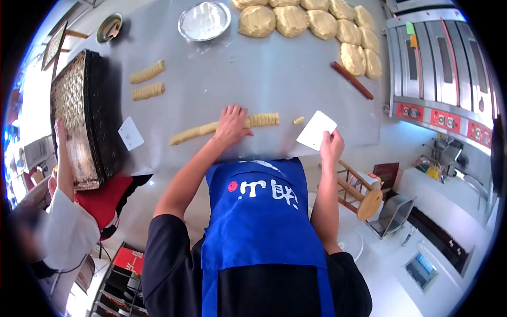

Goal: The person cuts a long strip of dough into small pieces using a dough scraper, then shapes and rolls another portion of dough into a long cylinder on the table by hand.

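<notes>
A long dough roll lies across the metal table in front of me, its right part cut into thin slices that still sit side by side. My left hand rests over the middle of the roll, fingers bent onto the dough where the sliced part begins. In my right hand is a white scraper, pinched at its lower right corner and held near the table. Between the scraper and the roll's sliced end lies a small loose piece of dough.
Two sliced rolls, a second white scraper and stacked black trays are at the left, beside a co-worker's arm. Farther back are a flour bowl, a metal bowl, large dough pieces and a rolling pin.
</notes>
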Action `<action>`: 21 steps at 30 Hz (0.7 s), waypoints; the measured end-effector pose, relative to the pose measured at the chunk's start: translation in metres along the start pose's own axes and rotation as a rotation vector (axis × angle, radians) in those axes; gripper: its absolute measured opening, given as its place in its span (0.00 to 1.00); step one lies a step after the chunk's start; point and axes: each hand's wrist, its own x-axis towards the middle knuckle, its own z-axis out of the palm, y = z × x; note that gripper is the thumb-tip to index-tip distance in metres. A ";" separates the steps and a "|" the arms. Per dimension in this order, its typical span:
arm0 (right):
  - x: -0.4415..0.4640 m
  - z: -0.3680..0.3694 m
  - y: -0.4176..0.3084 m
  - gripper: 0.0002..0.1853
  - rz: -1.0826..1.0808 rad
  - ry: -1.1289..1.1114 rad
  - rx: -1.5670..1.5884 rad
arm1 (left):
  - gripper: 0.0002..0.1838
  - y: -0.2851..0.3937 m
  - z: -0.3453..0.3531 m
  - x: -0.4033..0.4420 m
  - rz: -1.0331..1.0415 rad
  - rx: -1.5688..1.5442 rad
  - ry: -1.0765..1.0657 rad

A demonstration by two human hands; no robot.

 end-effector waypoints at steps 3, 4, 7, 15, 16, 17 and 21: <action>0.007 -0.014 0.018 0.13 0.017 -0.021 -0.269 | 0.39 0.016 -0.001 0.002 0.025 -0.033 0.101; 0.008 -0.010 0.027 0.12 0.022 -0.012 -0.314 | 0.34 0.021 0.008 0.006 0.043 -0.056 0.150; 0.006 0.014 0.033 0.11 -0.114 -0.008 -0.554 | 0.25 0.037 0.040 0.020 0.058 -0.098 0.310; -0.004 0.032 0.002 0.14 -0.249 0.144 -0.345 | 0.20 0.084 0.055 0.055 0.057 -0.201 0.384; -0.002 0.024 0.006 0.15 -0.244 0.149 -0.320 | 0.20 0.088 0.053 0.062 0.062 -0.201 0.382; -0.001 0.016 0.010 0.15 -0.238 0.154 -0.323 | 0.22 0.092 0.052 0.069 0.062 -0.189 0.325; 0.003 -0.007 0.025 0.16 -0.149 0.139 -0.240 | 0.26 0.096 0.059 0.102 0.215 -0.090 0.172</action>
